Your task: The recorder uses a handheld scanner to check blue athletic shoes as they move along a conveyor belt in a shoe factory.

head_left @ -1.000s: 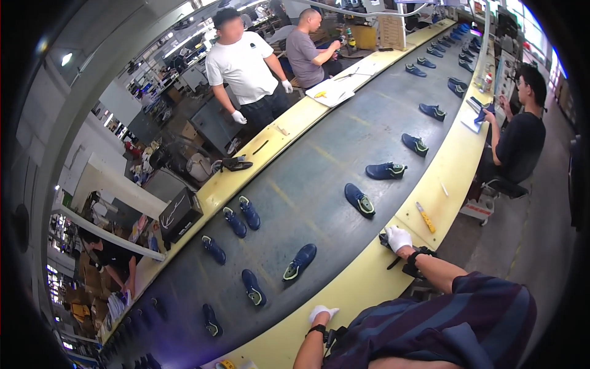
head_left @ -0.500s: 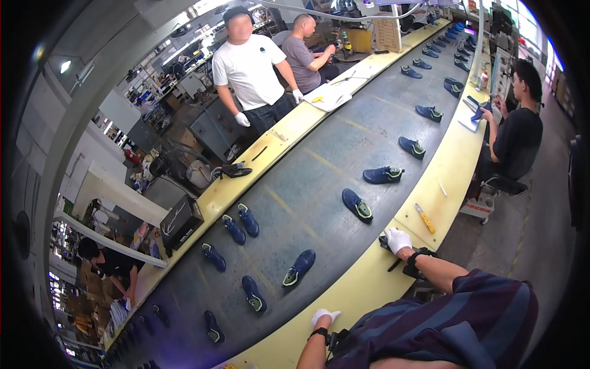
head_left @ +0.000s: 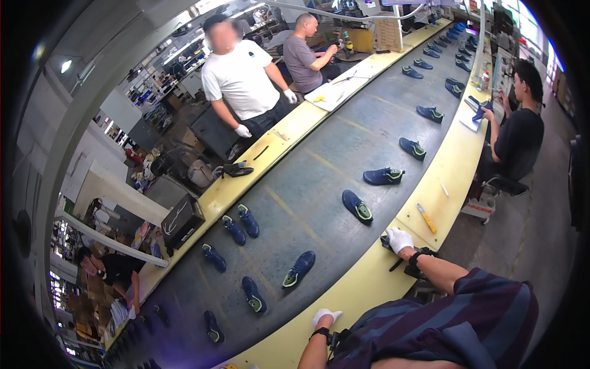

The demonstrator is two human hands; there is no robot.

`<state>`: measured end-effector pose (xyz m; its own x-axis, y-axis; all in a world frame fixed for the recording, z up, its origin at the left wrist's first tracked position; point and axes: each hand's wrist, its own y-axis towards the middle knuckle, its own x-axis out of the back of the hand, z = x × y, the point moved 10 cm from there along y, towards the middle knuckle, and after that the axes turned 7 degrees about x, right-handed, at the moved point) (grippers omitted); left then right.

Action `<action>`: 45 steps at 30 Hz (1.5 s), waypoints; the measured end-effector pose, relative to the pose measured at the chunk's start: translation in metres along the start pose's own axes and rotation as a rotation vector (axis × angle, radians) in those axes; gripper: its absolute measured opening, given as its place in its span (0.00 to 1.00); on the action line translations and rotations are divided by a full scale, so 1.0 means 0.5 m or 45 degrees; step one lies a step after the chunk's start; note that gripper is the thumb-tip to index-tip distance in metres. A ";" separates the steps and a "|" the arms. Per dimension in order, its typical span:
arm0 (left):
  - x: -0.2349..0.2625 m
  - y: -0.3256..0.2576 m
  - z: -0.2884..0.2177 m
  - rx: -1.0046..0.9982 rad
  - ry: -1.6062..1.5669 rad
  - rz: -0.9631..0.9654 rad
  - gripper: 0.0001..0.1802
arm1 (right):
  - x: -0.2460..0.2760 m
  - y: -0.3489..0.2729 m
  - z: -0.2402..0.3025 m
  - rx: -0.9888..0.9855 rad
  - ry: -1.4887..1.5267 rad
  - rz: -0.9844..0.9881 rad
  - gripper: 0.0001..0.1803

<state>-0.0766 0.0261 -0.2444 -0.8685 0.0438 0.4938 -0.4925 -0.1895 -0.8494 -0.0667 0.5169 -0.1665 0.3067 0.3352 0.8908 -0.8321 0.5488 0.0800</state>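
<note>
My left hand (head_left: 324, 316), in a white glove, rests on the yellow ledge (head_left: 362, 286) along the near side of the conveyor. Its thumb is spread away from the fingers, and it holds nothing I can see. Farther right, my right hand (head_left: 401, 239), also gloved, has its fingers bent over a small black object (head_left: 387, 243) with a strap at the ledge's edge. The exact kind of that object is hidden. Just beyond it lies a yellow utility knife (head_left: 426, 218). On the belt, a dark blue sneaker (head_left: 357, 206) and another blue sneaker (head_left: 298, 269) are nearest my hands.
The dark conveyor belt (head_left: 276, 221) carries several more blue sneakers. A white-shirted person (head_left: 246, 80) stands across it. At the right, a seated person (head_left: 519, 129) handles a shoe. A black shoebox (head_left: 182, 222) and black sandal (head_left: 237, 170) sit by the far ledge.
The white-shirted person across the belt has shifted left and leans. At the lower left, another person has raised their head. My hands stay in place; the sneakers have barely moved.
</note>
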 end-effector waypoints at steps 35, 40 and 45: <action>0.005 -0.006 -0.029 0.001 0.005 -0.021 0.48 | 0.035 0.008 -0.013 -0.175 0.036 0.103 0.24; -0.004 -0.009 -0.035 -0.024 -0.022 -0.009 0.48 | 0.018 0.010 -0.035 -0.178 0.020 0.112 0.24; -0.012 0.003 -0.020 0.019 -0.056 -0.013 0.47 | -0.042 0.024 -0.047 -0.034 -0.039 0.094 0.25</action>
<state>-0.0727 0.0356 -0.2504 -0.8599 0.0024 0.5104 -0.5001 -0.2042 -0.8416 -0.0724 0.5347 -0.1948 0.2302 0.3518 0.9073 -0.8393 0.5436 0.0022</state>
